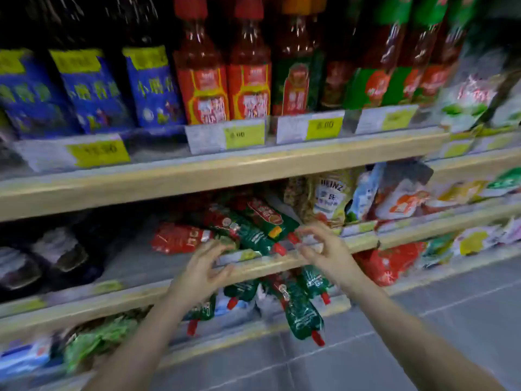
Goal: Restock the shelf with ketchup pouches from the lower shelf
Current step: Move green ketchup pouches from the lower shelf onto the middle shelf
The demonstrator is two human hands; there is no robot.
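Note:
Green and red ketchup pouches [251, 230] with red caps lie in a loose pile on the middle shelf [135, 294]. More of the same pouches [301, 309] hang over the front of the lower shelf [253, 334], caps pointing down. My left hand [201, 273] hovers in front of the middle shelf's edge, fingers spread and curled, holding nothing. My right hand [324, 249] is level with it to the right, fingers also apart and empty, just in front of the pile. The frame is blurred by motion.
Red sauce bottles [225, 80] and blue bags [93, 91] stand on the top shelf behind yellow price tags [244, 135]. A Heinz pouch [328, 196] and other packets sit right of the pile. Dark jars [59, 249] are at the left. Grey tiled floor [423, 334] lies below.

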